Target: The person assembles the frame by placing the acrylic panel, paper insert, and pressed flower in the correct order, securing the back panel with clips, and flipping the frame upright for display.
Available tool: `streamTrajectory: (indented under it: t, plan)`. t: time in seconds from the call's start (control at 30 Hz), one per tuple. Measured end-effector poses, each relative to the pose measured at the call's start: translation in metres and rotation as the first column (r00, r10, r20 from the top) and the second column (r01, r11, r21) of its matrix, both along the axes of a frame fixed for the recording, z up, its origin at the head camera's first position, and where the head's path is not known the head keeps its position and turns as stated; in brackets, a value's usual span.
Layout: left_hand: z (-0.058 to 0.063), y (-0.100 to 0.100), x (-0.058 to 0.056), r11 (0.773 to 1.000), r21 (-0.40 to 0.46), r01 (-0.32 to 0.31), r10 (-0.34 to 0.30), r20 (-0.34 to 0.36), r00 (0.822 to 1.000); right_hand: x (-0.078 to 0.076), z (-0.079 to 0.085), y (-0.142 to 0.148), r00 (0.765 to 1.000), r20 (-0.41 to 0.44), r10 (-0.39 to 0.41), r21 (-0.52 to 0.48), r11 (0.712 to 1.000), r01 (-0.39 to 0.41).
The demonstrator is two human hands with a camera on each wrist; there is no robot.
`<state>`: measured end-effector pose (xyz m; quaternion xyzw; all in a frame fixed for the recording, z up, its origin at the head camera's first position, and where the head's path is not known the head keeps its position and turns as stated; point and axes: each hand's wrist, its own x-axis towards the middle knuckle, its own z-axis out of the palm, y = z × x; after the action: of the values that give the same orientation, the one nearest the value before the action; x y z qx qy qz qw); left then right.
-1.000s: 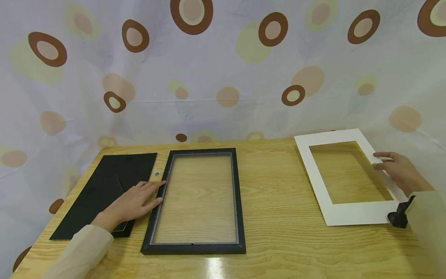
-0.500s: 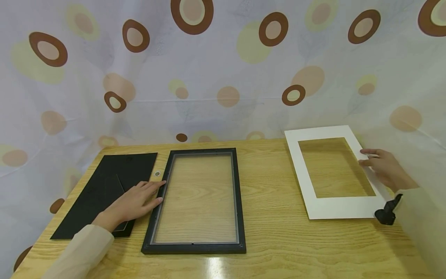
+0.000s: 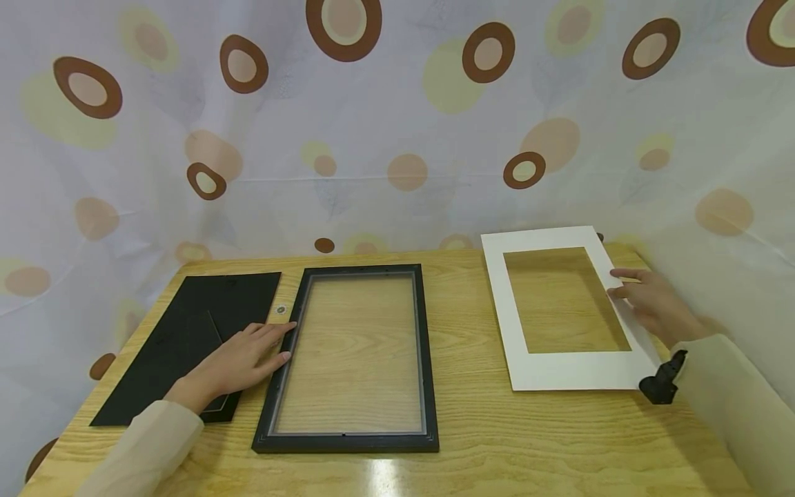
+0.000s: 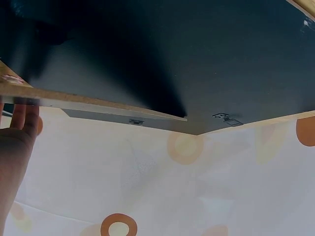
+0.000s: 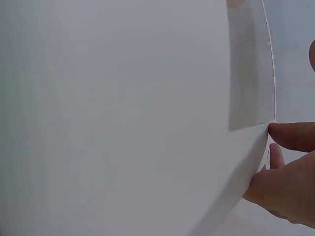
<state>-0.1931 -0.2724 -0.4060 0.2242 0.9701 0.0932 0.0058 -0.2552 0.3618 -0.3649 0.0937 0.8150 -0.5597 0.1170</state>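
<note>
Wooden table [image 3: 472,442] with a black frame [image 3: 427,359] on it and, to the right, a white mat [image 3: 559,371] in hand.
A black backing board [image 3: 186,331] lies left of the frame; the right hand [image 3: 660,304] pinches the mat's right edge, apart from the frame; the left hand [image 3: 239,359], fingers relaxed, rests on the frame's left side; a small round disc [image 3: 281,310] sits between board and frame.

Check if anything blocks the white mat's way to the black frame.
Nothing visible does: only wooden tabletop shows between the white mat and the black frame. The left grip touches the frame's left edge, away from the mat.
</note>
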Motion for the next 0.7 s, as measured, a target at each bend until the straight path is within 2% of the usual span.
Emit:
streamTrajectory:
  t: [0.27, 0.5, 0.7]
  plan:
    - [0.000, 0.001, 0.000, 1.000, 0.007, -0.008, 0.007, 0.016, 1.000, 0.000, -0.002, -0.028, 1.000, 0.010, 0.019, 0.021, 1.000, -0.019]
    - [0.001, 0.001, 0.001, 1.000, 0.005, -0.012, 0.012, 0.020, 1.000, 0.003, -0.002, -0.056, 1.000, 0.000, 0.021, -0.085, 0.996, -0.020]
    - [0.003, 0.002, 0.001, 1.000, -0.002, -0.010, 0.010, 0.017, 1.000, 0.006, 0.001, -0.077, 0.999, -0.008, 0.036, -0.111, 0.993, -0.036]
